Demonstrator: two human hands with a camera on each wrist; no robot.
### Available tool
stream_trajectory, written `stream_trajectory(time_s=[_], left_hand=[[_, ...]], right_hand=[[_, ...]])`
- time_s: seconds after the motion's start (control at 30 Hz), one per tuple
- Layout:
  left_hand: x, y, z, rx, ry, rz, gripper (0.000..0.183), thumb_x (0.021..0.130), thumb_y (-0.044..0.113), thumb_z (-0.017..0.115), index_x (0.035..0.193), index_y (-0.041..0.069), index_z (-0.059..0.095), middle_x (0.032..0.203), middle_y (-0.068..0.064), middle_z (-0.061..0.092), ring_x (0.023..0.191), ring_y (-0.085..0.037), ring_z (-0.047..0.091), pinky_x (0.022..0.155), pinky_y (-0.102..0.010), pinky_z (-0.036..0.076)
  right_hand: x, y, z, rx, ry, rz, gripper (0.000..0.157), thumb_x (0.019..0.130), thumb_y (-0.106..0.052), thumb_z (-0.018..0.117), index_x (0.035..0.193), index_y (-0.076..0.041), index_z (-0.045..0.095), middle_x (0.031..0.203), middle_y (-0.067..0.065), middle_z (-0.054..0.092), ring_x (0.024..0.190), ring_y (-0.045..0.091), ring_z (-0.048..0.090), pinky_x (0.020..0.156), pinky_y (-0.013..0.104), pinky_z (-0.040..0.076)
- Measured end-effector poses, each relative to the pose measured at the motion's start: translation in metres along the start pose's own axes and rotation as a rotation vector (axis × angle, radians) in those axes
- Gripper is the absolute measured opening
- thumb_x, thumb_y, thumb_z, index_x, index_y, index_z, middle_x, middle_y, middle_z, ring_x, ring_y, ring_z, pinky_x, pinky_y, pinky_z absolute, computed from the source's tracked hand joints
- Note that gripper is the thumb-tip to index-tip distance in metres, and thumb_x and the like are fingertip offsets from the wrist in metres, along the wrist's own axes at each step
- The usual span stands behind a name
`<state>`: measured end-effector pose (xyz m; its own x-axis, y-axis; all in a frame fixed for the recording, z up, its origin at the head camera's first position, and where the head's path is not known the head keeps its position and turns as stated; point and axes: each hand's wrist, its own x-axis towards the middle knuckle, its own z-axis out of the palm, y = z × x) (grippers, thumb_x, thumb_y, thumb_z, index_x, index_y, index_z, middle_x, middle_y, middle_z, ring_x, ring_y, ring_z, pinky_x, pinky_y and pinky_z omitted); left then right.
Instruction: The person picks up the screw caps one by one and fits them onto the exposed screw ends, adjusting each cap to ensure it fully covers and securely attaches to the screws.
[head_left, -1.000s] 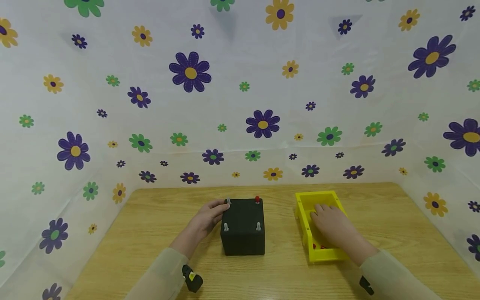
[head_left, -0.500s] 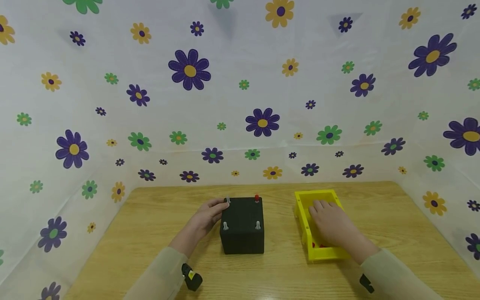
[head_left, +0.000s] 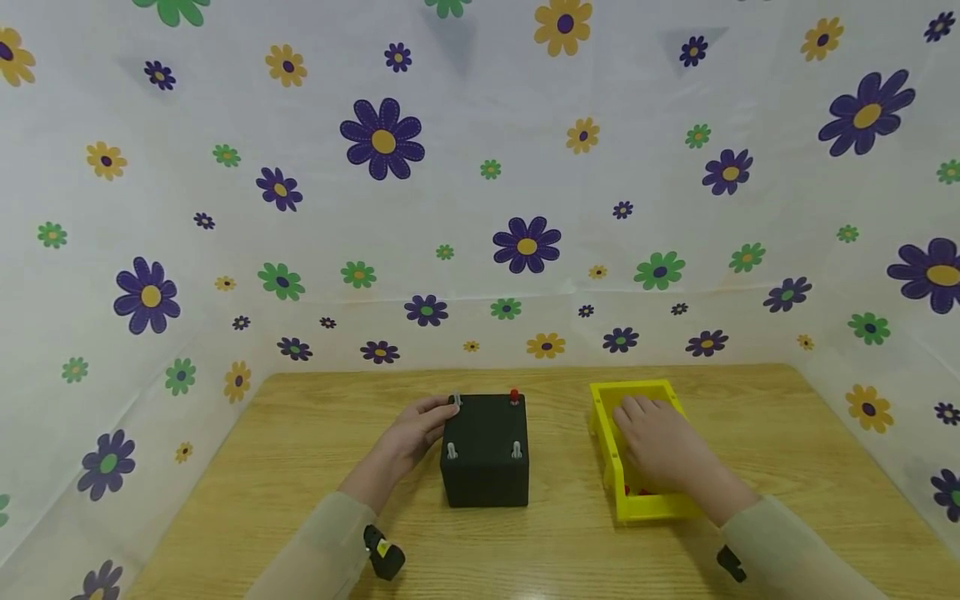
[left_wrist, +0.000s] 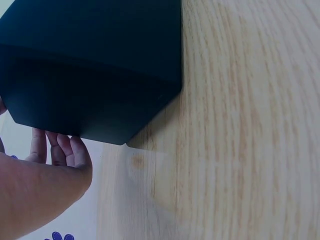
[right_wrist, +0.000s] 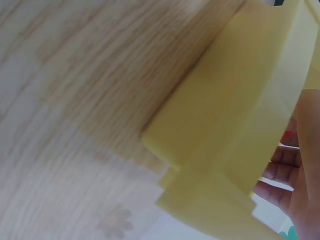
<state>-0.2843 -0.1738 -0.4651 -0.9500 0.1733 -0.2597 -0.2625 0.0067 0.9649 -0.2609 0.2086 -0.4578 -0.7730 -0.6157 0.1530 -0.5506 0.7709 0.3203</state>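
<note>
**Here, a black box (head_left: pixel 486 467) is standing on the table (head_left: pixel 300 450)**

I'm resting the left hand (head_left: pixel 408 435) against the box's left side; whether it's gripping, I can't tell. A red cap (head_left: pixel 514 393) is sitting at the box's far-right corner. Right of the box, a yellow bin (head_left: pixel 652 507) is holding red pieces (head_left: pixel 643 492) and the right hand (head_left: pixel 663 442); whether that hand is clasping anything, I can't tell.

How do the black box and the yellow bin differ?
Top: the black box has a closed, flat top with upright posts; the yellow bin is open on top, with red bits inside.
Shape: the box looks near-square from above; the bin looks longer front to back.
Shared: both rest on the wooden table.
</note>
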Motion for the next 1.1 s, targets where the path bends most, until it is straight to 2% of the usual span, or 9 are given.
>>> stream_trajectory(time_s=[0.17, 0.33, 0.57, 0.9, 1.1], left_hand=[[0.001, -0.001, 0.000, 0.000, 0.002, -0.005, 0.057, 0.108, 0.015, 0.058, 0.156, -0.010, 0.040, 0.151, -0.022, 0.057, 0.109, -0.008, 0.067, 0.130, -0.051, 0.033], [0.001, 0.000, 0.000, 0.002, 0.005, -0.008, 0.058, 0.108, 0.015, 0.058, 0.157, -0.010, 0.039, 0.155, -0.025, 0.051, 0.113, -0.011, 0.066, 0.130, -0.051, 0.033], [0.000, 0.000, 0.001, -0.004, 0.015, -0.014, 0.058, 0.108, 0.014, 0.058, 0.157, -0.010, 0.038, 0.157, -0.027, 0.049, 0.117, -0.015, 0.065, 0.130, -0.052, 0.032], [0.000, -0.002, 0.001, -0.001, 0.019, -0.016, 0.060, 0.108, 0.016, 0.059, 0.157, -0.010, 0.038, 0.157, -0.027, 0.049, 0.119, -0.017, 0.065, 0.131, -0.052, 0.031], [0.000, -0.001, 0.000, -0.006, 0.020, -0.012, 0.060, 0.108, 0.016, 0.059, 0.158, -0.010, 0.038, 0.156, -0.026, 0.051, 0.112, -0.012, 0.066, 0.130, -0.052, 0.032]], right_hand=[[0.003, 0.001, -0.004, -0.016, -0.007, -0.003, 0.020, 0.100, -0.021, 0.066, 0.109, -0.005, 0.057, 0.105, 0.012, 0.059, 0.093, 0.027, 0.057, 0.090, 0.043, 0.060], [0.005, 0.002, -0.010, -0.048, 0.020, -0.015, 0.023, 0.098, -0.021, 0.067, 0.109, -0.004, 0.058, 0.108, 0.014, 0.061, 0.097, 0.029, 0.060, 0.093, 0.043, 0.061], [0.006, 0.003, -0.020, -0.044, 0.016, -0.020, 0.031, 0.096, -0.020, 0.066, 0.119, 0.000, 0.059, 0.126, 0.021, 0.063, 0.113, 0.035, 0.065, 0.101, 0.048, 0.060], [0.010, 0.003, -0.023, -0.033, 0.046, -0.022, 0.028, 0.094, -0.019, 0.067, 0.113, -0.002, 0.058, 0.115, 0.017, 0.061, 0.098, 0.029, 0.059, 0.089, 0.041, 0.061], [0.012, 0.001, -0.028, 0.013, 0.032, 0.004, 0.030, 0.095, -0.019, 0.068, 0.118, -0.002, 0.061, 0.118, 0.015, 0.062, 0.104, 0.029, 0.061, 0.096, 0.042, 0.061]])
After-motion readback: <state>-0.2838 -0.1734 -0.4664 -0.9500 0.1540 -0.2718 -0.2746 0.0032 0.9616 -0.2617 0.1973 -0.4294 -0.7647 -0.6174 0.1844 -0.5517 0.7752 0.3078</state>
